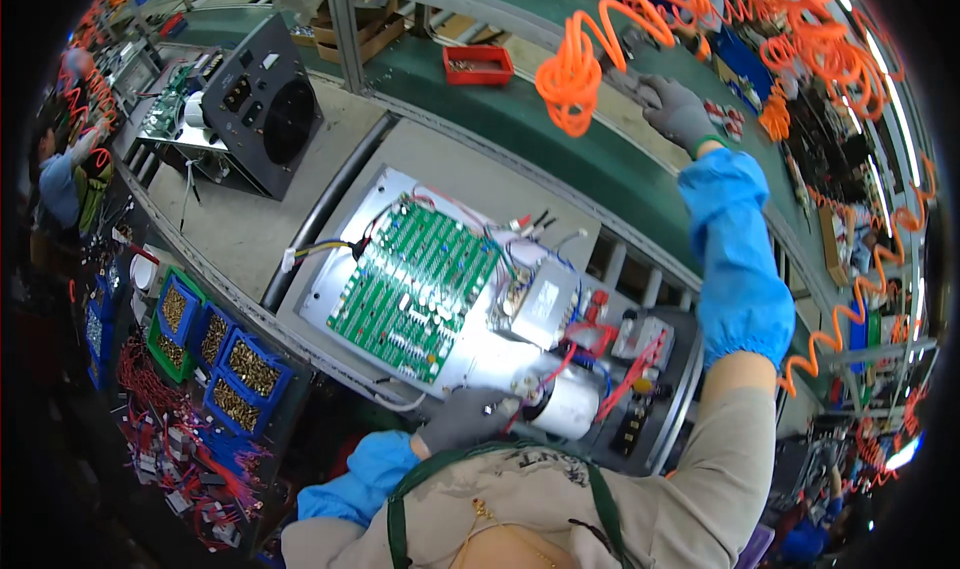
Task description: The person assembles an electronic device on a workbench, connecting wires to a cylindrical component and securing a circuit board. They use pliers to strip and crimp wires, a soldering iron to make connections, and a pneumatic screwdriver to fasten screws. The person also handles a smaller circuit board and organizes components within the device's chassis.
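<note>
In front of me lies an open metal chassis carrying a large green circuit board, a silver boxed part, a white cylinder and red and blue wires. My left hand, in a grey glove, is at the chassis's near edge beside the cylinder. Its fingers are pinched at a small shiny bit that I cannot make out. My right hand, also gloved, reaches far out over the green bench, beside an orange coiled hose. The fingers are curled at a greyish object, too unclear to name.
Another unit with a black fan panel stands at the left. Blue bins of brass-coloured fasteners and bundles of wired parts lie lower left. A red tray sits on the green bench. More orange hoses hang at upper right.
</note>
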Action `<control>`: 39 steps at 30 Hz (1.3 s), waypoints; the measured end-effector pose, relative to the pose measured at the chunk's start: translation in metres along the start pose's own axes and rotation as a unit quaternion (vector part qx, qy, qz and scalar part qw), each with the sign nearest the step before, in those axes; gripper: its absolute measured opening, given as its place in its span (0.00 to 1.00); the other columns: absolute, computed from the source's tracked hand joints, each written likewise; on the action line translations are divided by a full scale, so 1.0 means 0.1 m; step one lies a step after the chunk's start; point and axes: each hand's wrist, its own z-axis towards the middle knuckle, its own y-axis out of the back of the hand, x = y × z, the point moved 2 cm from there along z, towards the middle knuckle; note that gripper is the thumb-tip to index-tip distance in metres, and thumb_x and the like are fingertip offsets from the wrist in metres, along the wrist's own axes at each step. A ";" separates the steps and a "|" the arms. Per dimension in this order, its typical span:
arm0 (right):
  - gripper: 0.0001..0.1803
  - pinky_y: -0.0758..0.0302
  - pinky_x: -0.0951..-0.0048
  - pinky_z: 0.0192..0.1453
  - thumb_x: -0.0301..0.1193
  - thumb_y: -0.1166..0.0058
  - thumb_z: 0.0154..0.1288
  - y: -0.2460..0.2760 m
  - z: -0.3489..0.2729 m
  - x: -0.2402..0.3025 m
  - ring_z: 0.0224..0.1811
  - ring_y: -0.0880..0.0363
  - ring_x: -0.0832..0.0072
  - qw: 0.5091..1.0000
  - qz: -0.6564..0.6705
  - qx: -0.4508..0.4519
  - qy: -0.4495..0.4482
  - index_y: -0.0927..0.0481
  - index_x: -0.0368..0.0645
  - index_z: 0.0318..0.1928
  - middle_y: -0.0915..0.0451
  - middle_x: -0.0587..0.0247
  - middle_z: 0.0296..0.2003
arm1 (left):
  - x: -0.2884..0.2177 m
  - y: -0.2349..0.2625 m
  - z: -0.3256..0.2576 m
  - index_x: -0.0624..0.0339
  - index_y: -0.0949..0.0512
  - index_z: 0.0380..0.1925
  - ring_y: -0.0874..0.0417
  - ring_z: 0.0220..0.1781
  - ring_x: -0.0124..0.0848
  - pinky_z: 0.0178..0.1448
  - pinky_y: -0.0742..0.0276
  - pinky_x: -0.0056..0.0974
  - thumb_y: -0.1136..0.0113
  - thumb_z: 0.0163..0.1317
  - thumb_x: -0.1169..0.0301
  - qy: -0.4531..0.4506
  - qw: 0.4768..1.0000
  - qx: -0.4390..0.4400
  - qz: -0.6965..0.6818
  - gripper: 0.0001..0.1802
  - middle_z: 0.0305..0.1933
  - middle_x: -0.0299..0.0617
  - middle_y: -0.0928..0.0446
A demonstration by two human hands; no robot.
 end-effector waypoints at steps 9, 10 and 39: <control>0.17 0.23 0.62 0.41 0.29 0.42 0.55 0.80 -3.01 1.40 0.37 0.20 0.56 0.910 0.349 0.101 0.199 0.21 0.43 0.46 0.19 0.54 0.35 | -1.17 0.54 0.04 0.64 0.26 0.54 0.34 0.23 0.17 0.27 0.38 0.26 0.57 0.71 0.61 -0.060 0.938 0.066 -0.335 0.21 0.28 0.34 0.26; 0.15 0.23 0.63 0.39 0.27 0.44 0.56 0.79 -3.20 1.51 0.35 0.20 0.57 0.913 0.348 0.090 0.191 0.20 0.44 0.46 0.19 0.56 0.34 | -1.21 0.54 0.11 0.67 0.28 0.54 0.38 0.21 0.16 0.24 0.43 0.25 0.58 0.71 0.60 -0.091 0.914 0.052 -0.392 0.22 0.27 0.34 0.28; 0.08 0.25 0.67 0.35 0.25 0.43 0.55 -0.51 -4.88 2.47 0.31 0.22 0.60 0.858 0.349 -0.254 -0.278 0.21 0.39 0.37 0.23 0.55 0.31 | -1.28 -0.46 0.85 0.59 0.27 0.53 0.20 0.46 0.48 0.50 0.25 0.45 0.49 0.66 0.64 -0.382 0.842 0.279 0.258 0.19 0.45 0.54 0.22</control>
